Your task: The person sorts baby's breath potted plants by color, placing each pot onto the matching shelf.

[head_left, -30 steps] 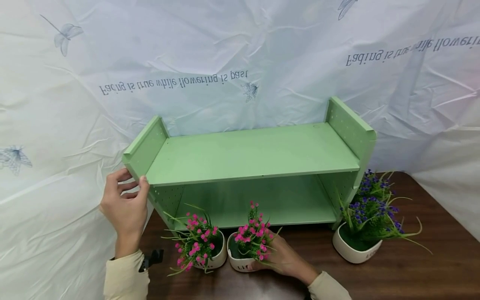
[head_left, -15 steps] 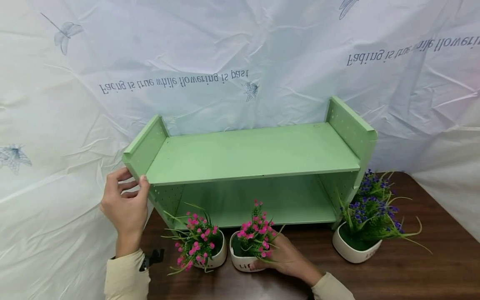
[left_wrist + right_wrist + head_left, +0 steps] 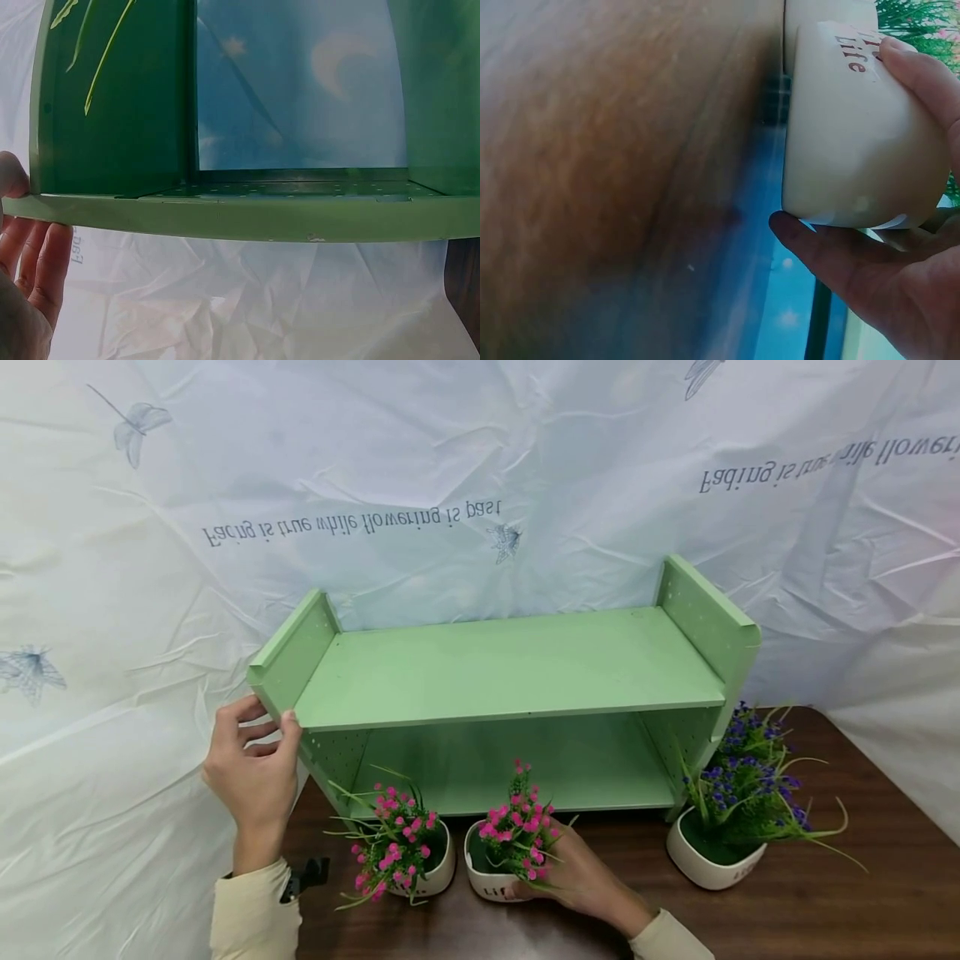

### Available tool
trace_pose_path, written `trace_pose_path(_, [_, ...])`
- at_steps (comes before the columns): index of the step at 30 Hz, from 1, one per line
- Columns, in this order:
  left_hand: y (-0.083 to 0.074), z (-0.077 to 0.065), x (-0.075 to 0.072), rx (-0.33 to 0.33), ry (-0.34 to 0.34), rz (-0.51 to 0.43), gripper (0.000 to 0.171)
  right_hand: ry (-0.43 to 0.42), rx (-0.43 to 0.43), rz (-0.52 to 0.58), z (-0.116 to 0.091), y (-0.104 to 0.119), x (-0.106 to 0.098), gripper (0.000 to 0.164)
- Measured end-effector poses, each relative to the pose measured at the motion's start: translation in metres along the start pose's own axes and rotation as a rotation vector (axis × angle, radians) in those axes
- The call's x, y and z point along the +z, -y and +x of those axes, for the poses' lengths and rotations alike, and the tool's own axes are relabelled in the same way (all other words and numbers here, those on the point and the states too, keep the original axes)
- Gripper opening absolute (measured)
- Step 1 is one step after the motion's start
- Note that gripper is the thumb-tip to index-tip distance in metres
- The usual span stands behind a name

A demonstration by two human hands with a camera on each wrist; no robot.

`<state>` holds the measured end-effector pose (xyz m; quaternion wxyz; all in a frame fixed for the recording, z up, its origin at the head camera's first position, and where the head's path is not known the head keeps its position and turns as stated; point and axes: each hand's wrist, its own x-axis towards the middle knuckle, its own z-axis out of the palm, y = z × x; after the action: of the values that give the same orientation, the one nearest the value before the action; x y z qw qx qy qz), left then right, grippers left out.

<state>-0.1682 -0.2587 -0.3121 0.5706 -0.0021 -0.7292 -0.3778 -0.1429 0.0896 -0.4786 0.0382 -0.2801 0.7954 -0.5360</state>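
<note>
My left hand [image 3: 251, 777] pinches the front edge of the left side panel of a green two-tier shelf [image 3: 510, 668]. In the left wrist view, the thumb lies on one side of that panel [image 3: 262, 217] and the fingers on the other. My right hand [image 3: 592, 881] grips a white pot [image 3: 487, 883] of artificial pink flowers [image 3: 517, 827] from its right side, in front of the shelf. The right wrist view shows the pot's side [image 3: 855, 142] upright between thumb and fingers, lettered "Life". A matching pink-flowered pot [image 3: 441, 864] stands just left of it, a narrow gap between them.
Purple-flowered plants [image 3: 750, 785] stand by the shelf's right end, the front one in a white pot [image 3: 697, 858]. A dark wooden table [image 3: 840, 893] carries everything. Behind hangs a pale printed cloth [image 3: 420, 452], reaching down the left side.
My right hand has shifted the held pot slightly to the right, widening the gap to the other pink-flowered pot. The left hand stays on the shelf's side panel.
</note>
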Motion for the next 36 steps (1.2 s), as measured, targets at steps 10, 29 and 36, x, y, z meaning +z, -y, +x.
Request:
trace_pose_path(10, [0.006, -0.001, 0.0, -0.008, -0.004, 0.005, 0.031, -0.026, -0.094, -0.036, -0.003, 0.015, -0.012, 0.081])
trace_pose_path(29, [-0.004, -0.002, -0.001, -0.005, -0.002, -0.003, 0.031, -0.09, -0.034, 0.088, -0.011, 0.034, -0.052, 0.075])
trace_pose_path(36, [-0.004, -0.003, -0.001, -0.015, -0.004, -0.013, 0.031, -0.207, -0.061, -0.053, -0.013, 0.035, -0.066, 0.075])
